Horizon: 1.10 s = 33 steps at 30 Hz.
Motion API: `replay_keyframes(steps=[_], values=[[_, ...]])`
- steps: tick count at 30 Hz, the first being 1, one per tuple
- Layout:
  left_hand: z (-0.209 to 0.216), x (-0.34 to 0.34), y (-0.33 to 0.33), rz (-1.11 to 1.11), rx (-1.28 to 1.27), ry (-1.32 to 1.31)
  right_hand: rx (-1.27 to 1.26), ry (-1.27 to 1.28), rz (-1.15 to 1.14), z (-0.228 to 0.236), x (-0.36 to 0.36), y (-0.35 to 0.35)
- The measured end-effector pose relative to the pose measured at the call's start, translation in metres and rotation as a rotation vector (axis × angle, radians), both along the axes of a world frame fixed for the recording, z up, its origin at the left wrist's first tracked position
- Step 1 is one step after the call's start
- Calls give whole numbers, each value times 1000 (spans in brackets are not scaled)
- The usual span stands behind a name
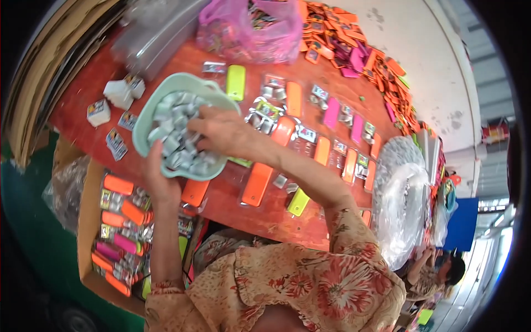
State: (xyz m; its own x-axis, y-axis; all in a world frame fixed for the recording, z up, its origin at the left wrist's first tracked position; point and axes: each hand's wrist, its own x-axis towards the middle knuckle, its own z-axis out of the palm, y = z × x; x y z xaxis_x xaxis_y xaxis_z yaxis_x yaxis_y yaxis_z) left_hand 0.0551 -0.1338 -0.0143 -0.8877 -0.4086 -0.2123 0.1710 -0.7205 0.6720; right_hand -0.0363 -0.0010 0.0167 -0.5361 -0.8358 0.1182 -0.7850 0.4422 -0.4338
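Note:
A pale green plastic basin sits on the red table, full of small silvery-white pieces. My left hand grips its near left rim, the thumb up along the inner wall. My right hand reaches into the basin from the right. Its fingers are curled down among the pieces; whatever lies between them is hidden. To the right of the basin lie rows of clear blister trays with orange cases, a lime case and a purple case, plus small cards and silvery pieces.
A pink plastic bag and a heap of orange and purple cases lie at the back. Card stacks stand left of the basin. A cardboard box of packed sets is below left. Another person sits far right.

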Motion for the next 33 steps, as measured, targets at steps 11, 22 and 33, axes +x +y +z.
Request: replay_keyframes(steps=[11, 22, 33], values=[[2, 7, -2, 14, -63, -68, -72, 42, -18, 1, 4, 5], [0, 21, -37, 157, 7, -88, -435, -184, -383, -37, -111, 20], [-17, 17, -31, 209, -89, -104, -340, 270, -348, -37, -104, 8]])
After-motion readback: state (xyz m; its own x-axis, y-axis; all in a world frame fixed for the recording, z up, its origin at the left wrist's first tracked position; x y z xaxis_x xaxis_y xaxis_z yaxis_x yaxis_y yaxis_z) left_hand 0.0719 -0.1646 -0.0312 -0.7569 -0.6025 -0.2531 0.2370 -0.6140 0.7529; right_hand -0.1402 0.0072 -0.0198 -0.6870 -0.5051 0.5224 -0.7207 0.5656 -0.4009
